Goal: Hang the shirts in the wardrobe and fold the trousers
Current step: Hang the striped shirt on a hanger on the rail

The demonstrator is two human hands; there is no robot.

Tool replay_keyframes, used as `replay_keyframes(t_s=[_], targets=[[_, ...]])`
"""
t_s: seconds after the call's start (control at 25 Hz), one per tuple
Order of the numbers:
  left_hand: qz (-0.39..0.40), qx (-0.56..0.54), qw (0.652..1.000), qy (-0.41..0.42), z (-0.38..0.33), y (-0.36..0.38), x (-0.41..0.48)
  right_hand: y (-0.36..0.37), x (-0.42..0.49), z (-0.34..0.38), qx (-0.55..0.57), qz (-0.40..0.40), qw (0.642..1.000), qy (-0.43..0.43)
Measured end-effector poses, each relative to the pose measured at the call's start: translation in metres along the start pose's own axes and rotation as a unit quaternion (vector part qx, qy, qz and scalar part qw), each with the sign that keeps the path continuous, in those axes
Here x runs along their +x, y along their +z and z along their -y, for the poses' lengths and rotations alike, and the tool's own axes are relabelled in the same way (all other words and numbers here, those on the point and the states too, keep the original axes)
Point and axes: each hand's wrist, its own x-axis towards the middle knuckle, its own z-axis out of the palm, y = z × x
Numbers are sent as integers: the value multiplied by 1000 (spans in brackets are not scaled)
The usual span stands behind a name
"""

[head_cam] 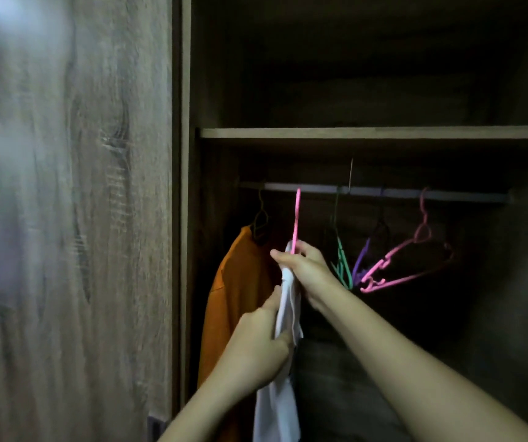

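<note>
Forearms came up from the bottom edge, both bare, reaching into the open wardrobe [186,218]. Nearest on the left stood its wood-grain door [96,234], blurred toward the upper corner.

Lower of the two, the left hand [256,342] was closed round a bunched fold of the white shirt [277,406], fingers and thumb clamped on the cloth. Below that grip the rest of the garment hung straight down and ran out of view. Higher and further in, the right hand [307,266] pinched the neck of a pink hanger [296,218] together with the top of the same white shirt, fingers curled tight about both. Seen edge-on, the hanger rose upright from that hand, and its hook reached the height of the clothes rail [383,192]. Whether the hook actually sat over the bar could not be told.

Just left of the hands, an orange shirt [237,288] hung on a dark hanger [261,221] hooked on the rail, close against the wardrobe's side wall. To the right of the hands hung a cluster of bare hangers: a green hanger [341,260], a purple hanger [362,260] and a second pink hanger [385,262], tilted and fanned toward the right. A dark one among them was too dim to make out clearly.

Above the rail a wooden shelf [367,133] crossed the cabinet, and the compartment over it was lost in shadow.
</note>
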Motion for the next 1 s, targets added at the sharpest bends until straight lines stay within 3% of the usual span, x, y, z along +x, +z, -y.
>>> replay_keyframes(t_s=[0.28,0.68,0.88,1.0], targets=[[-28,-89,996,16,1,0,90,-11,96,30,-102,34,994,-21],[-15,-98,995,-8,40,30,137,-6,150,12,-180,28,981,69],[2,-69,997,-28,43,27,131,-11,128,31,-259,-21,965,-35],[-52,-31,997,-48,42,10,113,-6,106,50,-330,-63,930,-149]])
